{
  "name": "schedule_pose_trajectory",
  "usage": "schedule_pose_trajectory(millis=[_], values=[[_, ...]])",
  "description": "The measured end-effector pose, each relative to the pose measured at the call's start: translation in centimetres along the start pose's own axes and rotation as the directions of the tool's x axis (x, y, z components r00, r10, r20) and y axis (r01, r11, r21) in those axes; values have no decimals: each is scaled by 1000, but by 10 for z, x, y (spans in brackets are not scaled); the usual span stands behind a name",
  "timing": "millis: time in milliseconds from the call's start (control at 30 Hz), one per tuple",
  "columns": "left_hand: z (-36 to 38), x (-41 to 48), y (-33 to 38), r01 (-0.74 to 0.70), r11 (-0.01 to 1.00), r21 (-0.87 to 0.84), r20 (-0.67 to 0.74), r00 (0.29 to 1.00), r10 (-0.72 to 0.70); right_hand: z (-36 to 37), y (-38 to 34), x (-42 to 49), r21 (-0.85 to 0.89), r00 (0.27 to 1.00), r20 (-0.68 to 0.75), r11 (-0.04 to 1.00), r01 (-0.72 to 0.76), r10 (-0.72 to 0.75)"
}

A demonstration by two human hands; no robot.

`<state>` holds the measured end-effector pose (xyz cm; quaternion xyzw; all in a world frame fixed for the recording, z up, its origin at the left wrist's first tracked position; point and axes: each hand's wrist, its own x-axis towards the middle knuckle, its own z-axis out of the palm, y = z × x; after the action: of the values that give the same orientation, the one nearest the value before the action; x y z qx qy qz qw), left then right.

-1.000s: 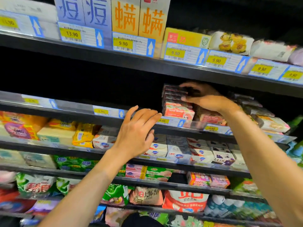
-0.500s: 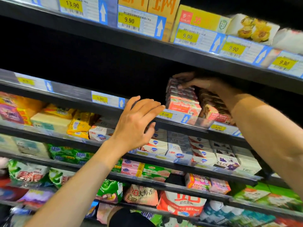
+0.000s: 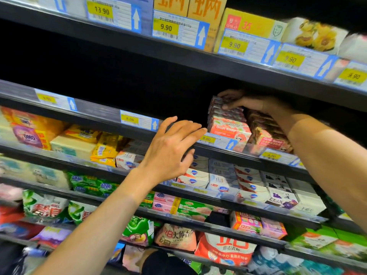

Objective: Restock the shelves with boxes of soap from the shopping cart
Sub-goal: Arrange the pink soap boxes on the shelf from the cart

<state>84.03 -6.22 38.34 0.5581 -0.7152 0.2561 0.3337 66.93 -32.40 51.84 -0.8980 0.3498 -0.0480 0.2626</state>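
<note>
goat soap boxes (image 3: pixel 228 126) stacked on middle shelf (image 3: pixel 99 116), right grip (image 3: pixel 249 103) pinching the top box. second stack (image 3: pixel 268 135) just beside, under the wrist; upper shelf (image 3: pixel 178 54) close overhead. left grip (image 3: pixel 170 152) empty, fingers spread, before 8.00 tag (image 3: pixel 206 138).

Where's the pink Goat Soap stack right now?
Head view, right of centre on the second shelf down: the Goat Soap stack sits under the right hand, above an 8.00 price tag, beside a darker Goat Soap row.
</note>
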Motion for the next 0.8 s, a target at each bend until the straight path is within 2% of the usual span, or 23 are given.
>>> schedule_pose_trajectory(millis=[100,167,233,367,433,533,667,733,800], values=[[-5,1,2,10,1000,11,34,999,-11,2,-3,-7,-16,999,-11,999,-35,35],[-12,2,4,20,1000,24,81,996,-22,3,-7,-19,-62,997,-59,996,-57,54],[-22,2,7,39,998,47,141,989,-45,5,-14,-36,-30,987,-137,995,-90,85],[-46,2,19,94,993,67,249,962,-108,10,-30,-87,25,954,-177,970,-240,241],[-61,2,30,98,994,48,285,952,-108,15,-45,-119,-57,939,-172,948,-312,298],[-79,0,49,97,995,4,347,933,-92,30,-54,-169,-196,932,-305,945,-262,196],[-83,1,79,75,994,-75,412,910,-38,68,-45,-251,-340,856,-515,906,-250,43],[-78,5,97,47,993,-106,445,895,5,87,-34,-287,-384,826,-562,874,-299,36],[-69,8,119,22,989,-143,486,872,51,103,-25,-323,-394,811,-578,837,-379,95]])
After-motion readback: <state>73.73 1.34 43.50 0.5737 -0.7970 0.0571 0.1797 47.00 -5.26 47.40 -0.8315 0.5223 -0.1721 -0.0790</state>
